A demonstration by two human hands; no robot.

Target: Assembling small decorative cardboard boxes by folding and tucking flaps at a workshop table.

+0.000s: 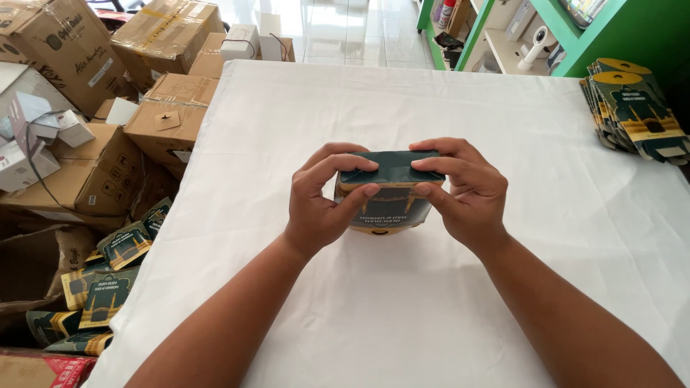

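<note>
A small dark green and gold cardboard box (387,205) stands on the white tablecloth (402,108) at the centre. My left hand (323,197) grips its left side, with fingertips pressing on the top flap. My right hand (460,190) holds the right side, its fingers also laid over the top flaps. The box's printed front faces me and its top flaps lie folded down under my fingers.
A stack of flat green and gold box blanks (636,108) lies at the table's far right edge. Finished boxes (108,287) are heaped on the floor at left. Brown cartons (93,165) crowd the left side. Green shelving (575,36) stands at the back right.
</note>
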